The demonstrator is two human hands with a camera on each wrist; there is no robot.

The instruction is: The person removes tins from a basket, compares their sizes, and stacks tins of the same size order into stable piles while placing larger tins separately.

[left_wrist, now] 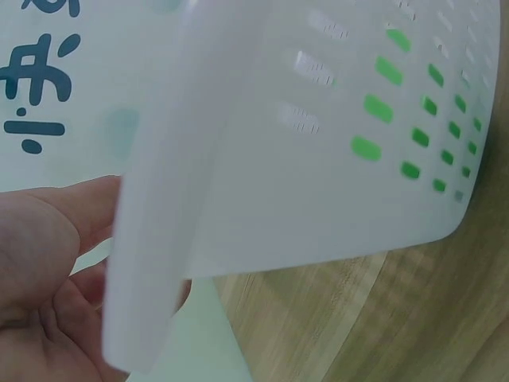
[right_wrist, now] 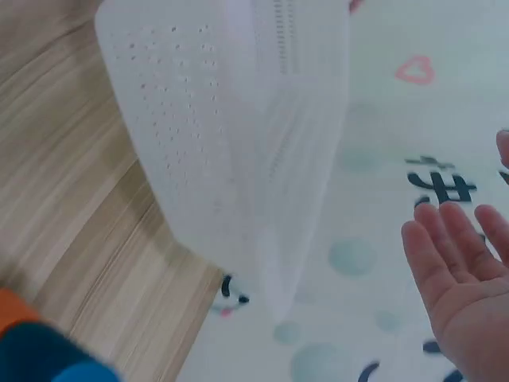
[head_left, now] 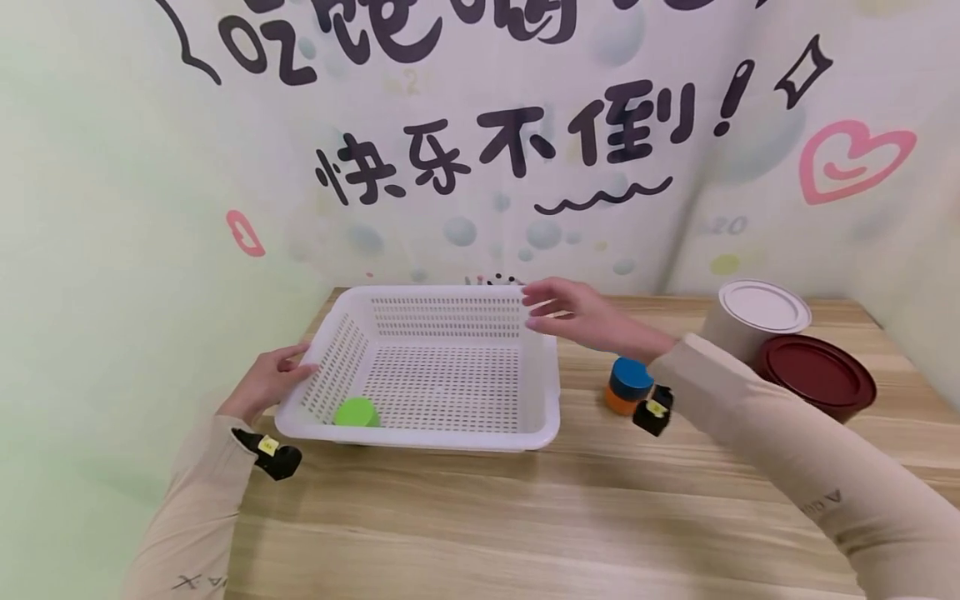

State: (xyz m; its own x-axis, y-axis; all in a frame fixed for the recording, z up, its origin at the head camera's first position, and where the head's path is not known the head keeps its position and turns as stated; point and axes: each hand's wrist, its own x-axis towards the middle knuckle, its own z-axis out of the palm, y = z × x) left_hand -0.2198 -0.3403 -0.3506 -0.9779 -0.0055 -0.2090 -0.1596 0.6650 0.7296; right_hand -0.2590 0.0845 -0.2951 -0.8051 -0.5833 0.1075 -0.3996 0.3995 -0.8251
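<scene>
A white perforated plastic basket [head_left: 442,435] stands on the wooden table, with a green round object [head_left: 357,412] in its front left corner. My left hand [head_left: 272,379] grips the basket's left rim, thumb on one side and fingers on the other, as the left wrist view shows around the rim [left_wrist: 151,239]. Green shows through the basket's holes there. My right hand [head_left: 573,315] is over the back right corner of the basket, fingers extended and holding nothing. In the right wrist view its palm [right_wrist: 477,310] appears apart from the basket wall [right_wrist: 183,143].
Right of the basket, a blue-topped piece [head_left: 632,377] sits on an orange one [head_left: 621,403], below my right forearm. Farther right stand a white lidded tub [head_left: 763,307] and a dark red lidded tub [head_left: 817,371]. A printed cloth wall [head_left: 480,233] rises behind the table.
</scene>
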